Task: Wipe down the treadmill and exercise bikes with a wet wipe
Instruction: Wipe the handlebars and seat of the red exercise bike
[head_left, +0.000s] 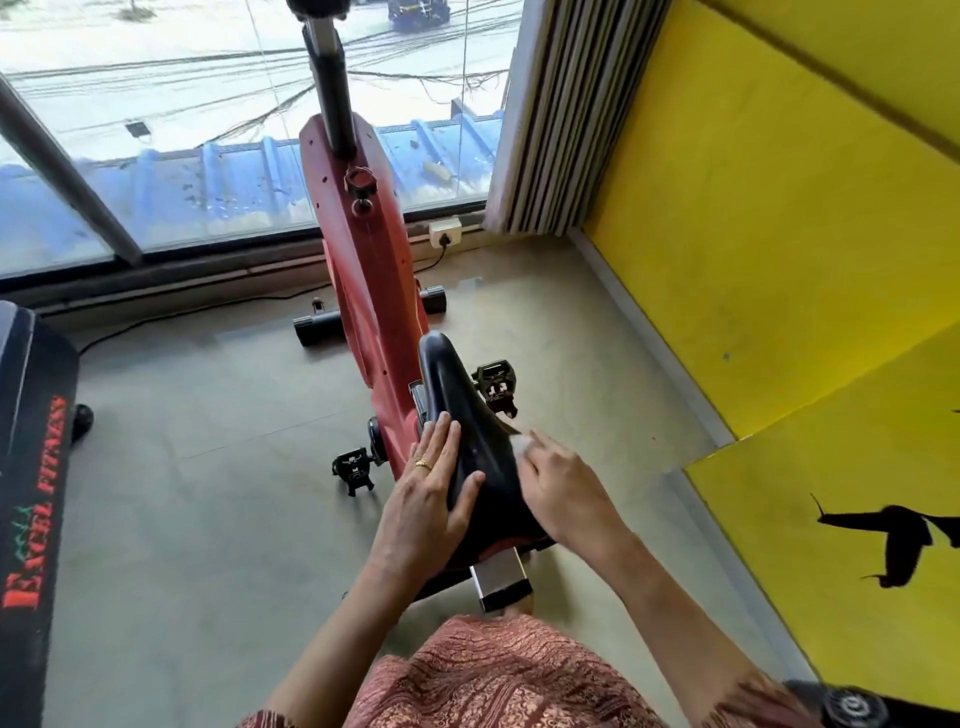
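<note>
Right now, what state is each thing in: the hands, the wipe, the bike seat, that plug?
left hand: flat against the left side of the saddle, steadying it.
right hand: pressing the wet wipe onto the saddle's right side.
wet wipe: bunched under the right hand.
saddle: between both hands, being wiped.
plug: seated in the wall socket.
exercise bike: upright on the floor.

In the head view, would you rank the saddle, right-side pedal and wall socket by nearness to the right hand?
1. Saddle: under the right hand.
2. Right-side pedal: just ahead, beside the saddle's nose.
3. Wall socket: far ahead, under the window.
</note>
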